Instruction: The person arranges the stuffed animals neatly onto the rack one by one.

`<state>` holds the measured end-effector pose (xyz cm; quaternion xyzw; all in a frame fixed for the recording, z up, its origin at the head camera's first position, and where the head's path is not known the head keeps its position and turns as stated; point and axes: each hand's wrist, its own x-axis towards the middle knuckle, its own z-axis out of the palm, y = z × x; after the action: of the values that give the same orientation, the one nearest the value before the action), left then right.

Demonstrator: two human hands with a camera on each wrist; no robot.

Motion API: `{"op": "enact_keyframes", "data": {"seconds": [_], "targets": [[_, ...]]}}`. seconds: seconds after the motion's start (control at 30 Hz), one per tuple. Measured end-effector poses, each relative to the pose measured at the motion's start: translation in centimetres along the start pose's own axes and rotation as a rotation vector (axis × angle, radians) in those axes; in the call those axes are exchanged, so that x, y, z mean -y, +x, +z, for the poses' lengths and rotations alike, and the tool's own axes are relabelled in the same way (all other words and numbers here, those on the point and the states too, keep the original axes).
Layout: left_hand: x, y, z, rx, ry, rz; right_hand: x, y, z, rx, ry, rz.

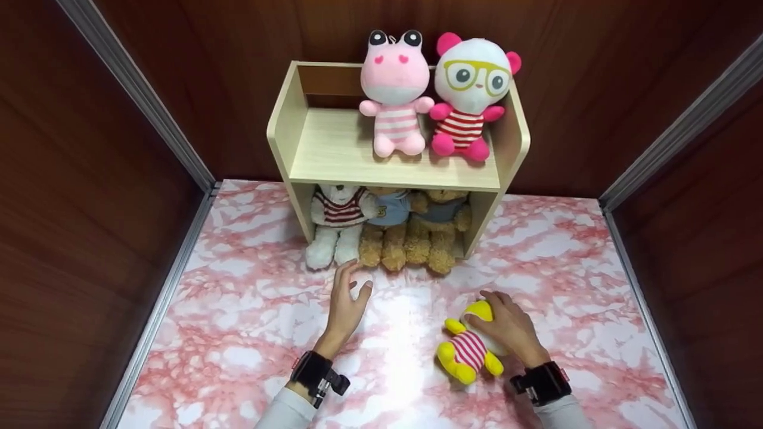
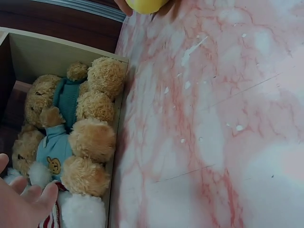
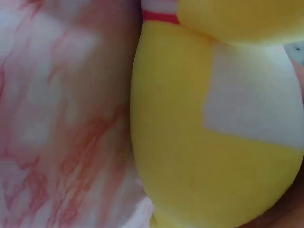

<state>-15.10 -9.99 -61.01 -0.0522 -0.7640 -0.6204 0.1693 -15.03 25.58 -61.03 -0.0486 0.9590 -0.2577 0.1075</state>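
Note:
My right hand [image 1: 506, 325] grips the head of a yellow plush toy [image 1: 469, 351] that wears a pink-and-white striped top, low over the marbled surface. In the right wrist view the toy's yellow and white head [image 3: 190, 142] fills much of the picture. My left hand [image 1: 349, 304] holds nothing, its fingers spread in front of the small shelf [image 1: 334, 170]. Nearest to it is a white plush bear [image 1: 340, 217] in a red-striped top, on the lower level. Beside that bear sit two brown teddy bears [image 2: 92, 137], one in light blue, one in a darker top.
On the upper shelf, a pink striped frog-like plush [image 1: 396, 89] sits beside a panda plush [image 1: 474, 89] with yellow glasses. Dark wood-like panels [image 1: 77, 179] with metal edge strips [image 1: 158, 333] enclose the pink-and-white marbled surface [image 1: 238, 322].

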Motion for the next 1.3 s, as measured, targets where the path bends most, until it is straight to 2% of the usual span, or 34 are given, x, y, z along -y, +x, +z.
{"op": "enact_keyframes", "data": {"seconds": [0.17,0.43,0.63,0.7,0.77,1.03,1.1,1.2,1.3], "targets": [[0.2,-0.1,0.1,-0.001,0.003,-0.002,0.0,0.3,0.2,0.001,0.015,-0.015],[0.3,-0.3,0.1,0.022,0.005,-0.011,-0.2,0.1,0.4,-0.079,0.105,-0.057],[-0.4,-0.4,0.4,0.06,-0.011,-0.016,1.2,0.0,-0.6,-0.188,0.124,-0.16],[-0.8,-0.4,0.7,0.1,-0.034,-0.025,2.1,0.1,-1.1,-0.239,0.111,-0.215],[-1.3,-0.4,1.1,0.168,-0.064,-0.05,3.0,0.2,-1.6,-0.291,0.093,-0.275],[-3.4,-1.1,2.7,0.519,-0.077,-0.201,6.9,1.0,-3.2,-0.421,0.011,-0.49],[-3.7,-1.3,3.1,0.601,-0.117,-0.261,7.8,1.2,-3.5,-0.436,-0.012,-0.521],[-4.2,-1.5,3.7,0.675,-0.148,-0.316,9.0,1.4,-3.8,-0.45,-0.058,-0.554],[-4.4,-1.5,4.3,0.7,-0.157,-0.324,10.0,1.5,-3.9,-0.447,-0.103,-0.577]]}}
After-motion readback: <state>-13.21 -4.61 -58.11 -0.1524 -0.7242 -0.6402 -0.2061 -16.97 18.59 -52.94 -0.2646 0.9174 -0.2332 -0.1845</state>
